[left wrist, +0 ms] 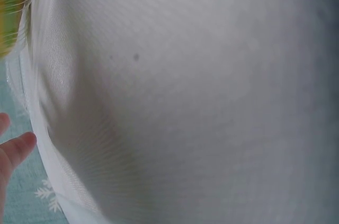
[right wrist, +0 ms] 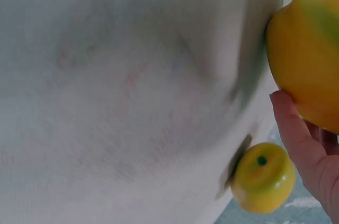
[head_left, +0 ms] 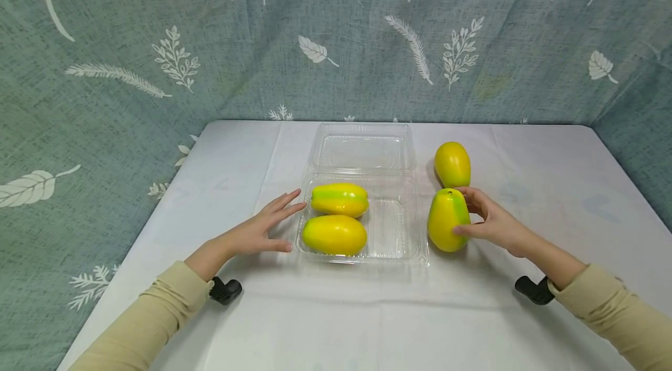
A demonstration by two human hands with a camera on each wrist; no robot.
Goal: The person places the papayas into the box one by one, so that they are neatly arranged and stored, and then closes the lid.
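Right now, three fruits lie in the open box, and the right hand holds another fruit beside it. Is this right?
The number is wrong: the head view shows two fruits in the open box. The right hand does hold another fruit beside it.

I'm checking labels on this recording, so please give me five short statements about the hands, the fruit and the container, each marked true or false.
1. The lid of the clear plastic container is open. True.
2. Three fruits lie in the container. False: two do, a nearer fruit and a farther fruit.
3. The right hand holds a yellow-green fruit. True.
4. The left hand holds nothing. True.
5. Only one fruit is outside the container. False: a second, loose fruit lies beyond the held one.
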